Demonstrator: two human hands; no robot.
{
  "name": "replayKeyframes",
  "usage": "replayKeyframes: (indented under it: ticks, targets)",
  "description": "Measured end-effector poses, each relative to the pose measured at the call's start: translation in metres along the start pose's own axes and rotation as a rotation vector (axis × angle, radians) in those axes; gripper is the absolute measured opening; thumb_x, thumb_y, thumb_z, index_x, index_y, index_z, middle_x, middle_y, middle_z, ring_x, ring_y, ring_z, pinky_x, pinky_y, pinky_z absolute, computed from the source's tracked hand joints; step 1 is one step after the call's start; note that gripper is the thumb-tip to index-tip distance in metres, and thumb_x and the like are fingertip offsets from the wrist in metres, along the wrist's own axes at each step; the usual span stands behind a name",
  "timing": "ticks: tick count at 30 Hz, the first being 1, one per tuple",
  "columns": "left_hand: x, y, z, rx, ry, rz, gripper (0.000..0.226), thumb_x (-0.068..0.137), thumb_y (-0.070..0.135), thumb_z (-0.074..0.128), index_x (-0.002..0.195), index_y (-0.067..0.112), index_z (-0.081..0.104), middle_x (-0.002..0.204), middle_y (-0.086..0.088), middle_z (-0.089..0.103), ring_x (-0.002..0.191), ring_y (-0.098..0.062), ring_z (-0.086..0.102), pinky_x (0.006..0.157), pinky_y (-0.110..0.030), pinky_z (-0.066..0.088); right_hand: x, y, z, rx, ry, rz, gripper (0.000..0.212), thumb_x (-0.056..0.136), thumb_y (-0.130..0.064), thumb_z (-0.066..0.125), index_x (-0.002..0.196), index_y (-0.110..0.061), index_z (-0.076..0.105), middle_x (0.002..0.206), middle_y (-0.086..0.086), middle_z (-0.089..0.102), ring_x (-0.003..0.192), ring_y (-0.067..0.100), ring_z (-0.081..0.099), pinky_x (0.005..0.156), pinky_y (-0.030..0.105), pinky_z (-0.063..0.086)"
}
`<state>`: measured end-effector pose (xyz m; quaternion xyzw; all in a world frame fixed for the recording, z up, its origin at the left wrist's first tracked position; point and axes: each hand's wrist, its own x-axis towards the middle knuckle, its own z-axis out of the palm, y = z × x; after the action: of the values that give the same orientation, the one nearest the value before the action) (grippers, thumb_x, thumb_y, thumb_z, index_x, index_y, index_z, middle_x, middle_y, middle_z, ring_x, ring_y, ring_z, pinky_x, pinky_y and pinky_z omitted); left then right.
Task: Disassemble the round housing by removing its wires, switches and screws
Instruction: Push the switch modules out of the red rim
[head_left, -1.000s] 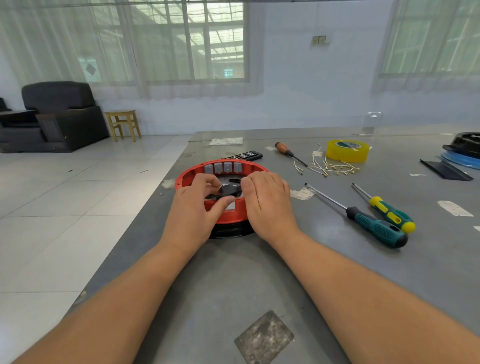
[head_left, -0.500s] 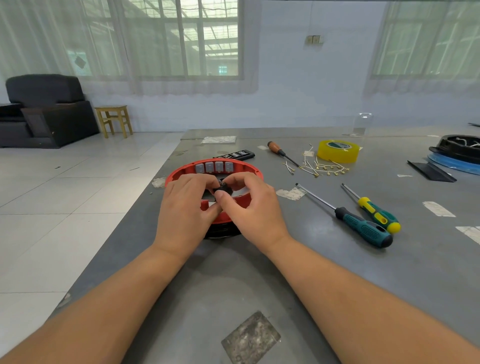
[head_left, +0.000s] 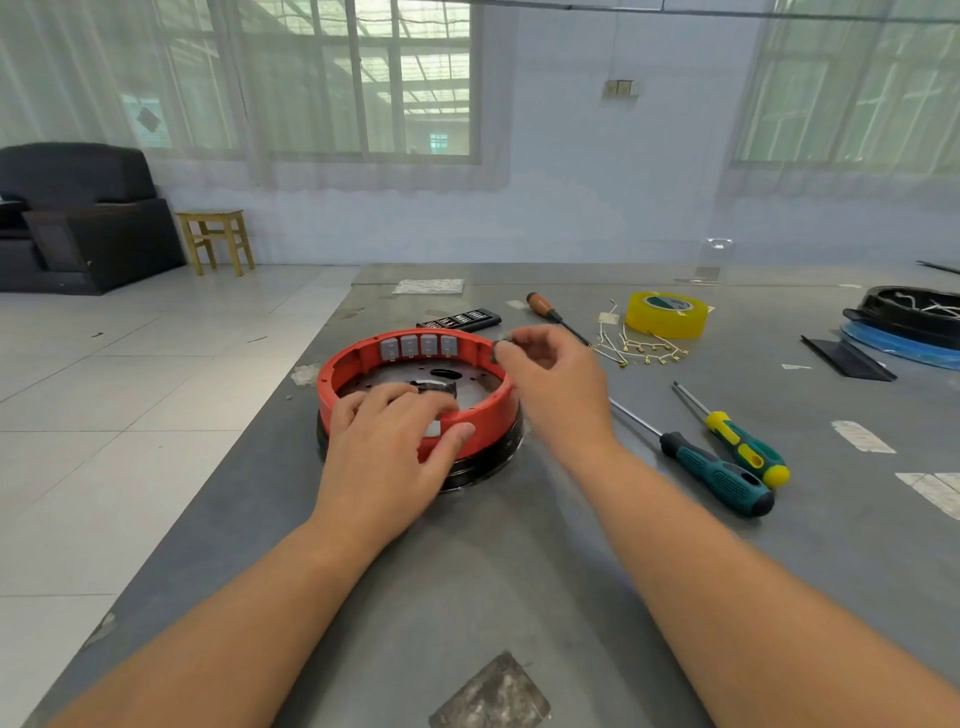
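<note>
1. Sitting flat on the grey table (head_left: 519, 571), near its left edge: round housing (head_left: 415, 374), a red ring on a black base, rigid moulded plastic by the look, probably light enough to skid if pushed sideways.
2. Bracing it: left hand (head_left: 387, 447), fingers draped over the near rim, thumb pressed against the outer red wall, so grasping the housing itself.
3. Lifted above the right rim: right hand (head_left: 550, 379), fingertips pinching a small dark part (head_left: 503, 347), too blurred to name.
4. Lining the far inner wall: four grey switches (head_left: 418, 346), small and likely clipped in; best taken by the edges, not the thin metal tabs.
5. Lying well to the right: loose wires (head_left: 641, 351), thin and limp, and two screwdrivers (head_left: 727, 462).
6. Best hold on the housing: the stiff rim wall.
</note>
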<state>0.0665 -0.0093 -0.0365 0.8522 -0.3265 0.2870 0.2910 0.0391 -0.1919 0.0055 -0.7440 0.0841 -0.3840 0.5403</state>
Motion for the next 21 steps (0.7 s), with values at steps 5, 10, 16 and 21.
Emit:
replayKeyframes:
  ticks: [5, 10, 16, 21]
  targets:
    - [0.003, -0.006, 0.009, 0.086, 0.011, 0.024, 0.045, 0.099, 0.055, 0.045, 0.108, 0.026, 0.079, 0.106, 0.011, 0.076, 0.116, -0.024, 0.063, 0.099, -0.04, 0.032, 0.07, 0.031, -0.031, -0.608, -0.2, 0.081, 0.015, 0.094, -0.023, 0.066, 0.107, -0.022, 0.074, 0.106, 0.0, 0.075, 0.099, 0.018, 0.067, 0.087, 0.03, 0.051]
    - [0.004, -0.013, 0.015, 0.089, 0.055, 0.047, 0.037, 0.099, 0.052, 0.05, 0.103, 0.028, 0.077, 0.1, 0.012, 0.073, 0.106, -0.022, 0.062, 0.094, -0.038, 0.032, 0.127, 0.052, -0.035, -1.152, -0.503, 0.067, 0.024, 0.101, -0.017, 0.058, 0.121, -0.017, 0.071, 0.117, 0.011, 0.071, 0.106, 0.031, 0.064, 0.092, 0.039, 0.056]
    - [0.004, -0.015, 0.018, 0.084, 0.08, 0.053, 0.034, 0.099, 0.051, 0.05, 0.101, 0.03, 0.077, 0.096, 0.015, 0.07, 0.102, -0.021, 0.061, 0.094, -0.035, 0.031, 0.155, 0.073, -0.018, -1.303, -0.615, 0.054, 0.03, 0.101, -0.014, 0.057, 0.128, -0.017, 0.068, 0.124, 0.011, 0.067, 0.11, 0.031, 0.064, 0.09, 0.035, 0.055]
    - [0.004, -0.015, 0.017, 0.099, 0.062, 0.052, 0.034, 0.1, 0.051, 0.051, 0.103, 0.03, 0.077, 0.096, 0.015, 0.07, 0.102, -0.022, 0.061, 0.094, -0.035, 0.03, 0.162, 0.084, -0.015, -1.281, -0.637, 0.059, 0.029, 0.099, -0.019, 0.06, 0.127, -0.017, 0.069, 0.125, 0.01, 0.068, 0.11, 0.031, 0.064, 0.094, 0.037, 0.055]
